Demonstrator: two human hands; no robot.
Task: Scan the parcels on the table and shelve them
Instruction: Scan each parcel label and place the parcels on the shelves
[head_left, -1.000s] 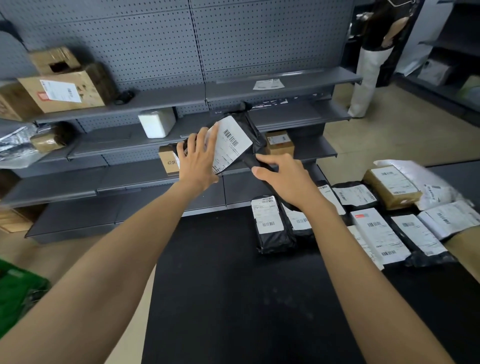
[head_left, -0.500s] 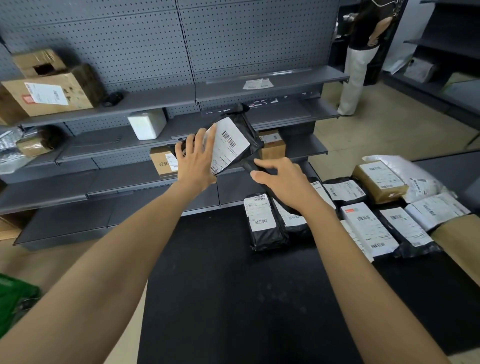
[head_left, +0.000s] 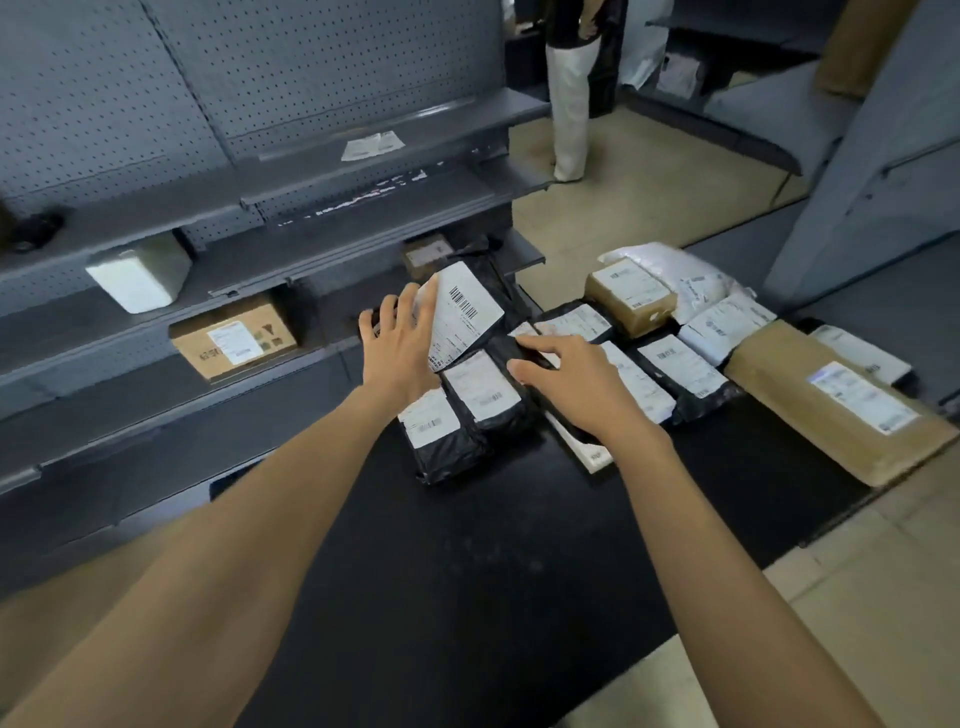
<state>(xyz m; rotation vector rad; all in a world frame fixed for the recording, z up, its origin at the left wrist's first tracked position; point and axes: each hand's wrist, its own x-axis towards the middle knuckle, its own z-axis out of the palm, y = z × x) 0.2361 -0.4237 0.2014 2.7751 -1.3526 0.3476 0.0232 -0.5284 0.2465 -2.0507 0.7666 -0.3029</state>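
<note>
I hold a black poly-bag parcel (head_left: 470, 312) with a white barcode label, tilted, just above the far left corner of the black table (head_left: 467, 561). My left hand (head_left: 400, 353) supports its left side, fingers spread across the label's edge. My right hand (head_left: 571, 384) pinches the bag's lower black end. Beneath my hands lie several more black labelled parcels (head_left: 483, 395), a small brown box (head_left: 631, 296), a white bag (head_left: 696, 280) and a long brown flat parcel (head_left: 841, 405). No scanner is in either hand.
Grey pegboard shelving (head_left: 311, 176) stands beyond the table's left edge. It holds a cardboard box (head_left: 234, 338), a white box (head_left: 137, 275), a small brown box (head_left: 426, 252) and a dark object (head_left: 31, 228). A person (head_left: 571, 93) stands in the aisle at the back.
My view has swung right and down. The held parcel has come lower, from in front of the shelves to just over the parcels on the table; both hands keep hold of it.
</note>
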